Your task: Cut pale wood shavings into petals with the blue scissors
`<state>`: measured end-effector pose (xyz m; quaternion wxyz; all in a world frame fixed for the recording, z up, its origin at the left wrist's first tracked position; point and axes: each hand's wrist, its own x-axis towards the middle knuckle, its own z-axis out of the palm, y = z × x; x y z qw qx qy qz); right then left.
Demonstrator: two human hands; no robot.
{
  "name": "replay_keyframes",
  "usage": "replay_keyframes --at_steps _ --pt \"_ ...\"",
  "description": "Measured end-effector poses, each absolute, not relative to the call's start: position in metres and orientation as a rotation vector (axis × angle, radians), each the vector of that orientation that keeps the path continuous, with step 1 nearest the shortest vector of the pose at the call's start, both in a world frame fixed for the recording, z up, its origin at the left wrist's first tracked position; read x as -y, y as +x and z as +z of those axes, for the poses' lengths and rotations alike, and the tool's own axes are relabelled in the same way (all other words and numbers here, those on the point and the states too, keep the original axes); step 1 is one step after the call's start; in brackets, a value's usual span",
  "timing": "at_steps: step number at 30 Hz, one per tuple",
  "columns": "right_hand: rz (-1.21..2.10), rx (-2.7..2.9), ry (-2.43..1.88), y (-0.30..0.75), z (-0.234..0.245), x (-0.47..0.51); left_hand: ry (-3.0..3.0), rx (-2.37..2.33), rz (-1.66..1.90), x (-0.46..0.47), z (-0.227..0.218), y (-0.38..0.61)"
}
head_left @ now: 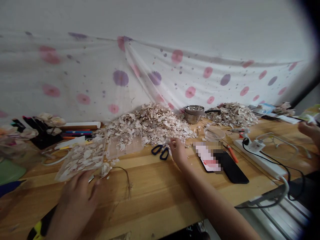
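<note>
My left hand (pixel 78 195), slightly blurred, is low over the table with fingers bent and thumb apart. Beneath its wrist shows a tool's black and yellow handle (pixel 38 229); a metal tip (pixel 91 178) shows at the fingers. Whether the hand grips it I cannot tell. A pale petal flower (pixel 105 169) with a thin brown stem (pixel 129 183) lies just beyond. My right hand (pixel 178 151) has its fingers curled together at the front edge of a large heap of dried petals (pixel 152 123), beside the dark blue handles of scissors (pixel 160 151). What its fingertips hold is hidden.
Clear trays (pixel 125 148) with petals stand left of the scissors. Phones (pixel 231 166), an orange-handled tool (pixel 232 154), a glue gun (pixel 242 132) and a corded power strip (pixel 262 158) lie right. Metal bowls (pixel 193 115) stand behind. Another person's hand (pixel 310 130) is at the right edge.
</note>
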<state>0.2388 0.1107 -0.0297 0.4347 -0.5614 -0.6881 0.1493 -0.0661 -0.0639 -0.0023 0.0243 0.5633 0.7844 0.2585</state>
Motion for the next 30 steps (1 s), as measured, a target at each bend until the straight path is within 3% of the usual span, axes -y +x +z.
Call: replay_keyframes --at_steps 4,11,24,30 --pt "0.437 1.860 -1.147 0.190 -0.020 -0.099 1.730 -1.909 1.182 0.011 0.012 -0.014" --pt "0.540 1.922 -0.575 0.143 -0.034 -0.082 1.149 -1.464 1.437 -0.035 -0.020 0.009" --pt "0.662 1.994 -0.602 0.152 -0.047 -0.081 0.921 -1.325 1.553 -0.036 -0.045 0.008" --pt "0.879 1.911 -0.702 0.158 -0.050 -0.080 0.976 -1.284 1.509 -0.038 -0.048 0.009"
